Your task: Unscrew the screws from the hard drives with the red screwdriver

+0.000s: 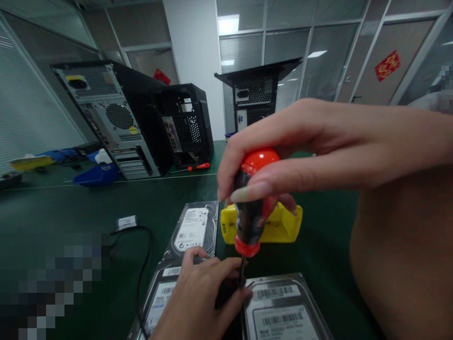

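Observation:
My right hand (318, 146) reaches in from the right and grips the red and black handle of a screwdriver (252, 208), which stands upright with its shaft pointing down. My left hand (198, 297) is closed round the lower shaft and tip, resting on a hard drive (161, 293) at the bottom centre. A second hard drive (286, 311) lies just right of the tip. A third hard drive (194, 229) lies behind them. What the tip touches is hidden by my fingers.
A yellow plastic bin (283, 226) sits behind the screwdriver on the green table (88, 208). A black cable (143, 255) curls at the left. Three open computer cases (116, 118) stand at the back, with a blue bin (95, 174) and a small red screwdriver (200, 166) near them.

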Tool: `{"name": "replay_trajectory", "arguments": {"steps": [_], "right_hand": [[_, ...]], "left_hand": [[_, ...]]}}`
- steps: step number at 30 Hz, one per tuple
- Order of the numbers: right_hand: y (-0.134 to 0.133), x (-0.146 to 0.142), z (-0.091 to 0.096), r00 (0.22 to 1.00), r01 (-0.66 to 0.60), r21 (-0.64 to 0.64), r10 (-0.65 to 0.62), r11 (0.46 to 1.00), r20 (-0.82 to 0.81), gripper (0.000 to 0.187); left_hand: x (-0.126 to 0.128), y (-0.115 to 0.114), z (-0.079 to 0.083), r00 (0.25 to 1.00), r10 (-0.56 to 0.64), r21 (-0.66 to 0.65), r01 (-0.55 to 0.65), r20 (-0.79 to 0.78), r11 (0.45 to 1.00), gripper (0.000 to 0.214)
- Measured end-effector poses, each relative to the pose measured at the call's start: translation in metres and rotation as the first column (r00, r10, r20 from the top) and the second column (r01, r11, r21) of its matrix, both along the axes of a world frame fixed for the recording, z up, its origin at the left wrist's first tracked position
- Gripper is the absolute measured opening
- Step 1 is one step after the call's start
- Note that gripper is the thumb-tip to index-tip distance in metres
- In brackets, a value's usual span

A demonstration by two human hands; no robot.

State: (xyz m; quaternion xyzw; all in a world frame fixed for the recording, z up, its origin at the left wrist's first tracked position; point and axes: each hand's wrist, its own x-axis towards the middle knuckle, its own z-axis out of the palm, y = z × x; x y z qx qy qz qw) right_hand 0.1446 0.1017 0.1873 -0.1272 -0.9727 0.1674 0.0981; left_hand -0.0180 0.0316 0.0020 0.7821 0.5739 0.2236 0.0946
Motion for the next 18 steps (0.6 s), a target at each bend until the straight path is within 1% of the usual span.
{"name": "replay_trajectory", "arguments": {"steps": [3,6,10,12,15,18], "right_hand": [[-0.005,-0.001,0.001,0.999,-0.028,-0.008,0.028,1.000,-0.025,0.072],[-0.007,-0.004,0.001,0.999,-0.018,-0.042,0.017,0.999,-0.032,0.071],[-0.005,-0.010,-0.001,0.999,0.007,0.033,-0.005,0.999,-0.043,0.070],[-0.003,-0.011,-0.003,0.998,0.017,0.057,-0.013,0.998,-0.064,0.069],[-0.002,-0.011,-0.004,0.997,0.030,0.061,-0.026,0.998,-0.071,0.071],[0.000,-0.010,-0.002,0.998,0.016,0.067,-0.012,0.998,-0.054,0.071]], "left_hand": [[-0.001,0.002,-0.004,1.000,0.008,0.089,-0.006,-0.022,0.996,0.019],[-0.002,0.003,-0.008,0.999,-0.010,0.131,0.017,-0.052,0.991,0.020],[-0.001,0.001,-0.011,0.999,-0.012,0.105,0.016,-0.042,0.994,0.025],[-0.001,0.000,-0.010,1.000,0.001,0.079,0.001,-0.021,0.997,0.023],[0.000,0.000,-0.009,1.000,0.008,0.081,-0.008,0.002,0.997,0.021],[-0.001,0.000,-0.009,1.000,-0.009,0.104,0.009,0.002,0.995,0.021]]}}
